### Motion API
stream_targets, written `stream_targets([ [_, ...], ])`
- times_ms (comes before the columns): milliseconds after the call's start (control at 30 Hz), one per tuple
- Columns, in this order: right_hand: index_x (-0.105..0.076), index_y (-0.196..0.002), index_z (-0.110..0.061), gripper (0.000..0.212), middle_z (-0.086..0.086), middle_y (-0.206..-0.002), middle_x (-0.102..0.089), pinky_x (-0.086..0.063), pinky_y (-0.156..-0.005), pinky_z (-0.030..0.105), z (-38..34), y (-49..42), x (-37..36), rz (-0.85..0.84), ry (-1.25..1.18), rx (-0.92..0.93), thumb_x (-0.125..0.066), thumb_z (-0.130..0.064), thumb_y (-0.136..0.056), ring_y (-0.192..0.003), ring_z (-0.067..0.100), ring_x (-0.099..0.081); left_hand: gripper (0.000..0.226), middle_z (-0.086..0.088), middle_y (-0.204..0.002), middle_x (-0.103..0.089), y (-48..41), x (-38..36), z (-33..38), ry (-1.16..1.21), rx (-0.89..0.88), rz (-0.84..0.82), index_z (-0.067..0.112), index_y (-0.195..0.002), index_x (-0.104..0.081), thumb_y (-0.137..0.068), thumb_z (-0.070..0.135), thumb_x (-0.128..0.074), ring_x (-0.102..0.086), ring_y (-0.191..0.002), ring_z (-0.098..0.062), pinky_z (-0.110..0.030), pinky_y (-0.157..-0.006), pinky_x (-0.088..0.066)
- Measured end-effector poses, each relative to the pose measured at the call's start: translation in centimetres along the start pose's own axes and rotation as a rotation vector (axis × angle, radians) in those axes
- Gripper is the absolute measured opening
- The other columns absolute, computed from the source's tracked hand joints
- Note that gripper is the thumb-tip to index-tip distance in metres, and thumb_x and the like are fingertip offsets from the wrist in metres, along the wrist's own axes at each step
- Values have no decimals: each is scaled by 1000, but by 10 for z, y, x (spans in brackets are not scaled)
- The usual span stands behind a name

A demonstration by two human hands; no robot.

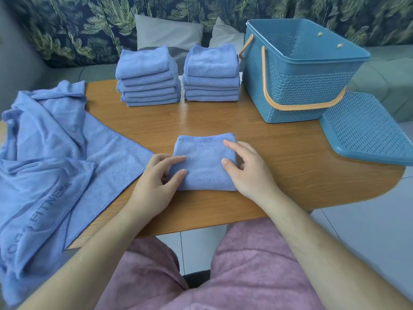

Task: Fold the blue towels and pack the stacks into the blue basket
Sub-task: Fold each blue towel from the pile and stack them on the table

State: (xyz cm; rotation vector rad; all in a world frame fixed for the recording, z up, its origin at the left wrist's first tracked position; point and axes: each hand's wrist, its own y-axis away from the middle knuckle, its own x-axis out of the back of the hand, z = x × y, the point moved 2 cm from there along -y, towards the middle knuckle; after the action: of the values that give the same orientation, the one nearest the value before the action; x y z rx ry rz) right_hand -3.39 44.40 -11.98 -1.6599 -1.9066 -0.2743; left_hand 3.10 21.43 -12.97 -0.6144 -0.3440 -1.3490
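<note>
Folded towel (pixel 204 166) sits near-centre on the table (pixel 279 157). Left hand (pixel 154 182) rests on its left edge, fingers loosely bent, thumb on top; right hand (pixel 248 173) has forefinger and thumb spread flat on the right side, other fingers curled at the edge, can't tell if they grip it. Two folded stacks (pixel 147 79) stand far-centre just left of the blue basket (pixel 299 81), lid (pixel 366 128) right of it, unfolded towels (pixel 49 153) heaped at left.
</note>
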Motion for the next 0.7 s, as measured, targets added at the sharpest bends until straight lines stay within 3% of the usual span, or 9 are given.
stream_targets([
  [33, -64, -135, -28, 39, -16, -141, -48, -48, -93, 29, -2, 2, 1, 51, 67, 10, -65, -26, -96, -93, -3, -53, 27, 10, -121, -51, 1, -2, -1, -37, 9, 24, 30, -123, -69, -96, 26, -66, -54, -94, -5, -6, -83, -37],
  [100, -66, -131, -27, 34, -7, -149, -43, -48, -95, 34, -8, 7, 4, 124, 290, 93, -61, -32, -97, -108, 14, -54, 24, 5, -128, -47, 5, -5, -1, -158, -11, 101, 28, -120, -71, -98, 29, -64, -53, -100, -7, -8, -94, -35],
  [167, -68, -129, -23, 34, 1, -151, -46, -46, -100, 43, -17, 10, 3, 141, 431, 237, -59, -33, -98, -121, 27, -50, 25, 4, -137, -45, 9, -7, 4, -308, -72, 154, 30, -121, -70, -100, 34, -57, -52, -107, -14, -25, -101, -35],
  [233, -64, -135, -25, 41, 3, -156, -44, -42, -107, 48, -25, 15, -3, 73, 482, 293, -53, -40, -99, -134, 30, -44, 34, 12, -146, -45, 10, -9, 10, -416, -120, 98, 37, -128, -65, -100, 41, -47, -49, -123, -12, -34, -99, -34],
  [333, -37, -155, -40, 54, 4, -171, -6, -17, -124, 49, -23, 23, -16, -182, 613, 140, -33, -57, -104, -156, 31, -7, 45, 14, -156, -40, 12, -13, 13, -493, -148, -30, 42, -139, -56, -102, 48, -32, -34, -146, -13, -35, -114, -25],
  [433, -5, -160, -46, 65, 15, -168, 19, 3, -126, 51, -14, 26, -21, -344, 708, -99, -15, -69, -100, -155, 37, 15, 52, -2, -164, -29, 12, -14, 14, -562, -44, -10, 46, -141, -53, -97, 54, -27, -24, -152, -22, -40, -122, -18],
  [567, 4, -160, -42, 71, 29, -165, 5, 8, -125, 51, -14, 27, -24, -352, 713, -194, -9, -72, -97, -154, 40, 13, 55, -9, -160, -36, 10, -14, 13, -586, 71, -14, 50, -146, -43, -93, 58, -31, -23, -152, -23, -40, -124, -10],
  [700, -14, -163, -28, 70, 16, -166, -19, 6, -126, 44, -17, 28, -26, -271, 566, -91, -28, -61, -103, -156, 29, 1, 56, 0, -150, -49, 12, -13, 15, -547, 4, -10, 40, -145, -50, -93, 53, -36, -29, -149, -17, -36, -123, -10],
])
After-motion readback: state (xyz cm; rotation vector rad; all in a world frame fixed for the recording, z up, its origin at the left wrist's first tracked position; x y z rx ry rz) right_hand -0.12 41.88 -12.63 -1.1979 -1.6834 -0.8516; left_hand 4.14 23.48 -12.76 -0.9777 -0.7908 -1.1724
